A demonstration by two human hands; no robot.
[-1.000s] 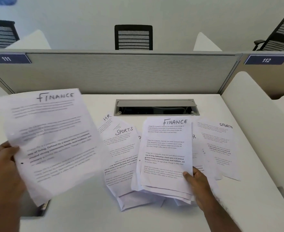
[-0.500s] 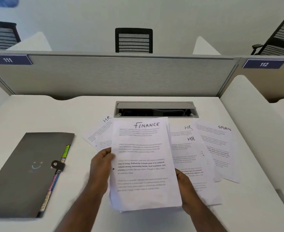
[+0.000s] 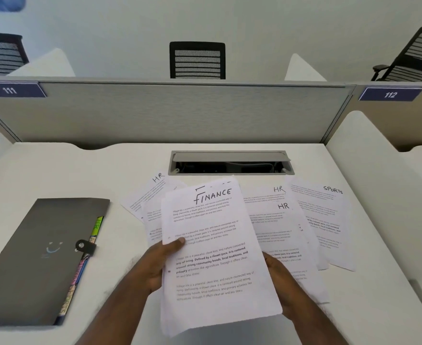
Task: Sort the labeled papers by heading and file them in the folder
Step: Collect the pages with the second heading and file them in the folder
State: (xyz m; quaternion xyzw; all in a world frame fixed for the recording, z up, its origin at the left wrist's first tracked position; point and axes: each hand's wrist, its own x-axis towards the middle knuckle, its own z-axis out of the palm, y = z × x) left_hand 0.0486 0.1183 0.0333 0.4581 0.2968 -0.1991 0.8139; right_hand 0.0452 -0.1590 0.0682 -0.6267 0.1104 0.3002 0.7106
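Note:
I hold a small stack of white sheets headed FINANCE [image 3: 212, 247] above the desk, tilted slightly. My left hand [image 3: 155, 265] grips its left edge, thumb on top. My right hand [image 3: 279, 280] grips the right edge from below, mostly hidden by the paper. Loose sheets lie fanned underneath: one headed HR [image 3: 155, 185] at the left, two HR sheets [image 3: 274, 210] at the right, and a SPORTS sheet [image 3: 329, 220] farthest right. A grey folder [image 3: 43, 257] lies shut at the left, coloured tabs showing along its right edge, a black clasp on it.
A metal cable hatch [image 3: 229, 163] is set in the white desk [image 3: 105, 170] behind the papers. Grey partitions [image 3: 180, 113] labelled 111 and 112 close off the back. A white side divider [image 3: 369, 170] stands at the right. Black chairs are beyond.
My left hand brought its FINANCE sheet from the far left onto the FINANCE sheet held by the right hand. Both hands now hold the joined stack, and the folder has come into view.

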